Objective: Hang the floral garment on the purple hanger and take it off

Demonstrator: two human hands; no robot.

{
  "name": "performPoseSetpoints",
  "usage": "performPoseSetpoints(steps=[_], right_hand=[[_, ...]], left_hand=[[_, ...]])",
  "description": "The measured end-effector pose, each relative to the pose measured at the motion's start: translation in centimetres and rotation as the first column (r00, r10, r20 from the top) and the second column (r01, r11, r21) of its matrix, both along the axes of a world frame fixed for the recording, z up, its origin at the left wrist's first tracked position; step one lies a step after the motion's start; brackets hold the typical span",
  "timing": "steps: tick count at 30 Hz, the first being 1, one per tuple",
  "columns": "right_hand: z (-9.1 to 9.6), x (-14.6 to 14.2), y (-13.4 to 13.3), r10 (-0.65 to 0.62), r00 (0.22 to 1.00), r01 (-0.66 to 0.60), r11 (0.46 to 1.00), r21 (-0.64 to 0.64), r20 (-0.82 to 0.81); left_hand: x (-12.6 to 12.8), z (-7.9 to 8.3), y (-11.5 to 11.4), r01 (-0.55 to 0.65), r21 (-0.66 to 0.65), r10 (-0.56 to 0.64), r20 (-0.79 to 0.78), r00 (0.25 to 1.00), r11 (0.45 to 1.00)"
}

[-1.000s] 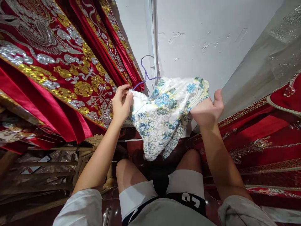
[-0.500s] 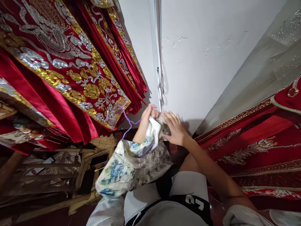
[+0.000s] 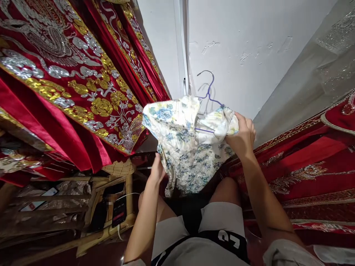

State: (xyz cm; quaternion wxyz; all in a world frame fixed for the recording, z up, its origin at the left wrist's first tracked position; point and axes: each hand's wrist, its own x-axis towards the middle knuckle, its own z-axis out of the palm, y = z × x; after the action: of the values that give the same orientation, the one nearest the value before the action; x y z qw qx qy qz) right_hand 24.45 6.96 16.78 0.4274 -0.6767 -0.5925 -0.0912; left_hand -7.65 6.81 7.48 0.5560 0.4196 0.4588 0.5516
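Observation:
A white blouse [image 3: 180,147] with blue and green flowers is spread out before me on a purple wire hanger [image 3: 208,94]. The hook points up against the white wall, and a purple bar shows inside the neckline. My right hand [image 3: 244,135] is closed on the blouse's right shoulder edge. At the blouse's left side, below its sleeve, my left hand [image 3: 157,170] grips the edge with the thumb up, its fingers partly hidden by the cloth.
Red garments with gold and silver embroidery [image 3: 102,107] hang on the left. More red beaded cloth [image 3: 299,170] is on the right. A phone [image 3: 119,212] with a white cable lies on a bamboo stand [image 3: 129,184] at lower left. A white wall [image 3: 235,74] stands ahead.
The blouse was bunched with its grey patterned underside showing; now its flowered face is spread toward me. The hanger moved right and upright. My right hand took the shoulder; my left moved down.

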Motion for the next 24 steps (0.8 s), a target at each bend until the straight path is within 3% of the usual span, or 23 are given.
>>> performPoseSetpoints(steps=[4, 9, 12, 15, 17, 20, 22, 24], right_hand=[[1.4, -2.0, 0.8, 0.037, 0.999, -0.038, 0.999, 0.023, 0.033], [0.8, -3.6, -0.1, 0.139, 0.988, -0.139, 0.990, 0.000, 0.061], [1.0, -3.6, -0.6, 0.180, 0.981, -0.180, 0.984, -0.011, 0.075], [0.7, -3.6, -1.5, 0.297, 0.954, -0.299, 0.954, 0.023, 0.045], [-0.6, -4.4, -2.8, 0.380, 0.923, -0.375, 0.923, 0.084, -0.063], [-4.9, -7.4, -5.3, 0.389, 0.821, -0.379, 0.919, 0.112, -0.417], [-8.4, -9.9, -7.0, 0.290, 0.688, -0.410, 0.912, -0.026, -0.666], [-11.3, -11.8, -8.1, 0.246, 0.522, -0.568, 0.815, -0.117, -0.817]], left_hand=[[0.4, -1.6, -1.3, -0.065, 0.000, 0.065, -0.076, 0.995, 0.998], [1.4, -2.4, -2.4, -0.170, -0.018, 0.170, -0.016, 0.985, 0.985], [1.4, -2.8, -3.3, -0.166, -0.056, 0.168, 0.034, 0.985, 0.985], [1.2, -3.4, -4.3, -0.121, -0.087, 0.126, 0.065, 0.990, 0.989], [1.3, -4.0, -5.1, -0.074, -0.121, 0.082, 0.061, 0.995, 0.990], [1.9, -4.9, -6.4, -0.084, -0.158, 0.090, 0.033, 0.995, 0.984], [2.4, -5.2, -7.2, -0.097, -0.154, 0.100, 0.013, 0.995, 0.983], [2.7, -5.2, -7.6, -0.055, -0.130, 0.055, -0.004, 0.998, 0.990]])
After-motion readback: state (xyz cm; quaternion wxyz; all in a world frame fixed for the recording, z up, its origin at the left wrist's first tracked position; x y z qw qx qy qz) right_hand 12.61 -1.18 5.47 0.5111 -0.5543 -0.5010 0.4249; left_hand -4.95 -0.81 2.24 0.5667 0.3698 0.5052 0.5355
